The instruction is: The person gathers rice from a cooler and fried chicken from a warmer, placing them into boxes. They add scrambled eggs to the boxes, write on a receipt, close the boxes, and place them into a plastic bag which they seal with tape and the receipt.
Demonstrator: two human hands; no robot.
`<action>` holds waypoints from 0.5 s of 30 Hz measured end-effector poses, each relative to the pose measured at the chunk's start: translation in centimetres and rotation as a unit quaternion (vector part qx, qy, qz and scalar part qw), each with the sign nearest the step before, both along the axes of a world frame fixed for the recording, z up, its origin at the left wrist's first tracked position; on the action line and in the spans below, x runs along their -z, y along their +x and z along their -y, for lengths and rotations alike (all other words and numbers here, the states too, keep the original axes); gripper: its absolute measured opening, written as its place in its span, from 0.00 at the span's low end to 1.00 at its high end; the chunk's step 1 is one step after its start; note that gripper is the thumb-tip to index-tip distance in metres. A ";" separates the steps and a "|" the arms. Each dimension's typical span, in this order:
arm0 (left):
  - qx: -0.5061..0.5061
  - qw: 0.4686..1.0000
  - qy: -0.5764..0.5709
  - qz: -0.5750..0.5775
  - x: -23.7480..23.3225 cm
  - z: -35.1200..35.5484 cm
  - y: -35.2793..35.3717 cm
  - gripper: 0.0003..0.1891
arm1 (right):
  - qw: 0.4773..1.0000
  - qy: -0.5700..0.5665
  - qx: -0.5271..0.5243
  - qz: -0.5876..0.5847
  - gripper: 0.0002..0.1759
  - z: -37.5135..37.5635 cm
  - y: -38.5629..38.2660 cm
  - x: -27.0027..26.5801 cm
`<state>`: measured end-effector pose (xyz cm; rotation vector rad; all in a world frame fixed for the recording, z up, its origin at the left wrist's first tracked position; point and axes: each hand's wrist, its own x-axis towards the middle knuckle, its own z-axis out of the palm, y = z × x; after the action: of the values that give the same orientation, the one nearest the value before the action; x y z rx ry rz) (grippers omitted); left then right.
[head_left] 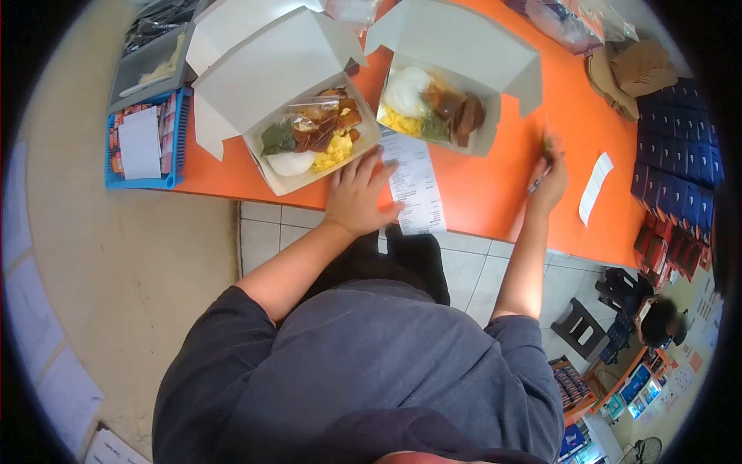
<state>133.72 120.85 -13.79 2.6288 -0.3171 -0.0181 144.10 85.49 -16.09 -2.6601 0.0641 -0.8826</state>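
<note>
- Orange tabletop (479, 205), blue plastic basket (145, 184) at its left edge. Where's the left hand?
- Left hand (357, 189): fingers spread, at the near right corner of the left open white cardboard box (263, 85). Thumb over the long printed white paper receipt (421, 193).
- Right hand?
- Right hand (549, 185): curled around a small slim object (536, 182), too blurred to identify. Clear of both boxes.
- Other box?
- Right open white cardboard box (464, 42), beyond the receipt. Yellow, white, green and brown food in both.
- Other paper?
- Narrow white paper slip (595, 189), right of the right hand.
</note>
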 end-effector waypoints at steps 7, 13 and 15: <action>0.002 1.000 -0.008 0.006 -0.1 0.0 0.1 0.39 | 0.959 0.248 -0.065 -0.121 0.15 -3.6 -4.0 -4.4; 0.002 1.000 -0.003 -0.006 -0.2 0.1 0.1 0.41 | 0.810 0.411 -0.287 -0.306 0.09 -12.8 -8.9 -4.4; 0.003 1.000 -0.006 -0.009 -0.2 0.1 0.1 0.42 | 0.807 0.385 -0.276 -0.353 0.07 -14.9 -9.6 -4.1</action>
<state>133.83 120.75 -13.54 2.6152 -0.3179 -0.0422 134.55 100.36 -11.94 -1.8883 -0.1443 0.3161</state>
